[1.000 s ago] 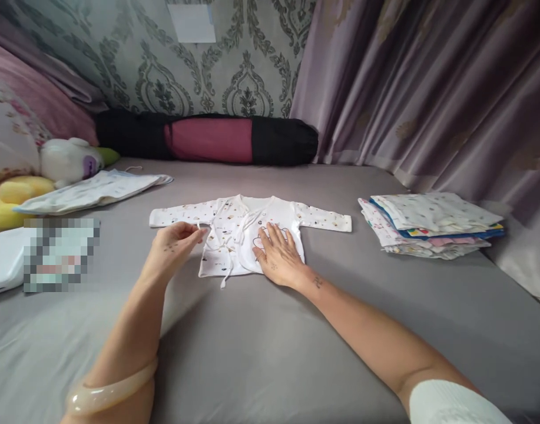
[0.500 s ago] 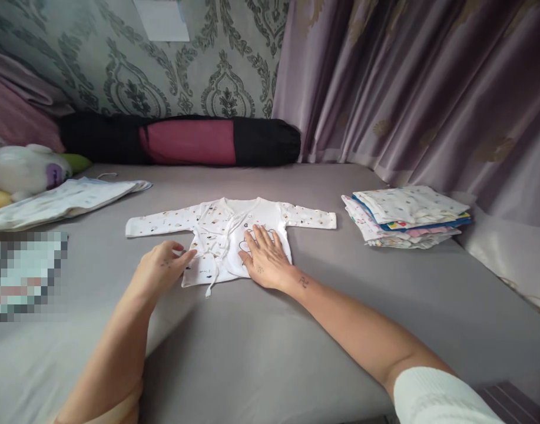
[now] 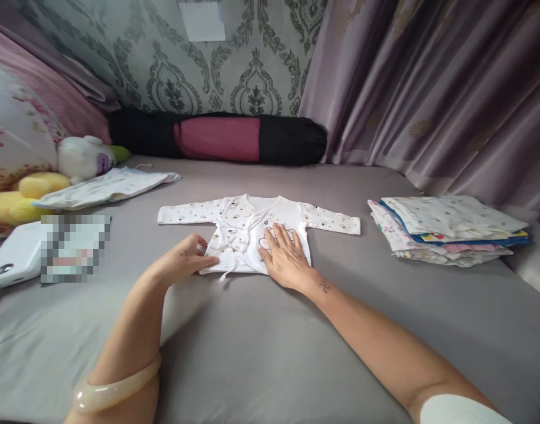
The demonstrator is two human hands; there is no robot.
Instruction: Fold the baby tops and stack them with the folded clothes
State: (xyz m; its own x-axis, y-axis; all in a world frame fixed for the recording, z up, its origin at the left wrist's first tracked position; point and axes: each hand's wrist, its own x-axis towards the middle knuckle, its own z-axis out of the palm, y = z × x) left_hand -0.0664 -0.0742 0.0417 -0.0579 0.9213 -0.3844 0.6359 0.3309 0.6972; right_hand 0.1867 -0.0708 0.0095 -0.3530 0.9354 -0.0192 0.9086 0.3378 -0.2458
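A small white baby shirt (image 3: 238,235) lies face up with both sleeves spread out. It has a scattered print, white tie strings down its front and a cartoon outline on its right half. My left hand (image 3: 188,256) is at the shirt's lower left edge, its thumb over the fabric and its fingers curled, pinching the side near the hem. Flat on the right half of the front rests my right hand (image 3: 285,256), fingers spread and partly covering the cartoon. A pale bangle (image 3: 117,386) circles my left forearm.
A stack of folded clothes (image 3: 450,227) sits to the right on the grey sheet (image 3: 270,347). At left are a printed cloth (image 3: 115,187), plush toys (image 3: 82,158), a white device (image 3: 20,253) and a blurred-out item (image 3: 75,250). A black and maroon bolster (image 3: 217,138) lies against the wall.
My left hand has come in onto the shirt's lower left edge and closed there. My right hand stays flat on the front. The whole view has shifted left.
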